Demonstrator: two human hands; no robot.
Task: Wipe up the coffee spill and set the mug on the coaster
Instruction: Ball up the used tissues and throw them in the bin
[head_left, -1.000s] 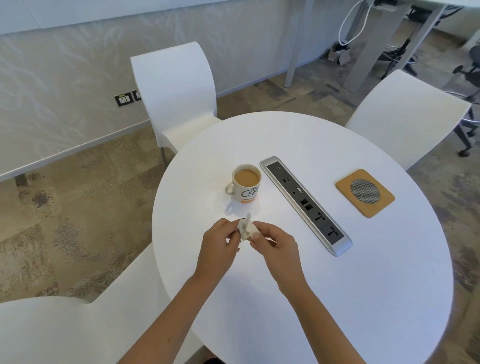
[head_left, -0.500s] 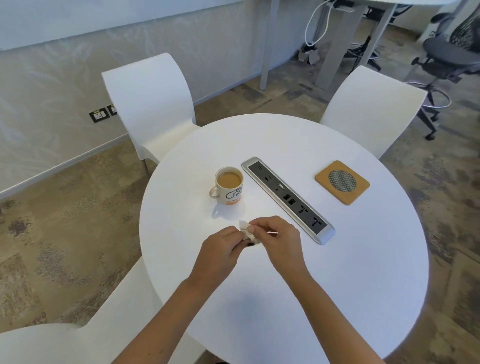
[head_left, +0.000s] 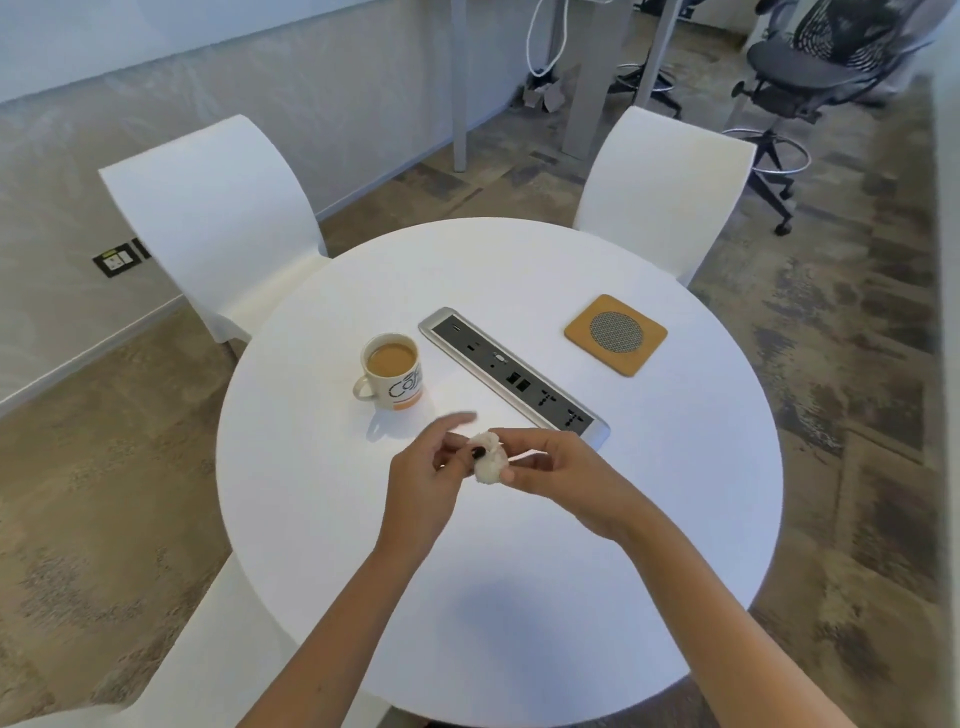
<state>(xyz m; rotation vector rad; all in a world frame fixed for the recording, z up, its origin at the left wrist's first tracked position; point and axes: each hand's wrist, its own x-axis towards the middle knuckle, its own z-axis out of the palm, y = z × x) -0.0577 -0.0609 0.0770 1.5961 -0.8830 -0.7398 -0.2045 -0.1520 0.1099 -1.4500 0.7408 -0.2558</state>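
Observation:
A white mug (head_left: 390, 373) full of milky coffee stands on the round white table (head_left: 675, 493), left of the power strip. A square cork coaster (head_left: 615, 334) with a grey mesh disc lies on the far right of the table, with nothing on it. Just in front of the mug, my left hand (head_left: 428, 467) and my right hand (head_left: 550, 465) together pinch a small crumpled white tissue (head_left: 489, 460) above the tabletop. My left fingers are blurred. No spill is visible on the white surface.
A silver built-in power strip (head_left: 511, 375) runs diagonally between mug and coaster. White chairs stand at the far left (head_left: 208, 218), far right (head_left: 662, 192) and near left (head_left: 171, 670). A black office chair (head_left: 810, 67) and desk legs are beyond.
The view has tilted up and shifted, so the table sits lower in frame. Both hands stay together on the tissue, now balled tighter; my left fingers are moving over it.

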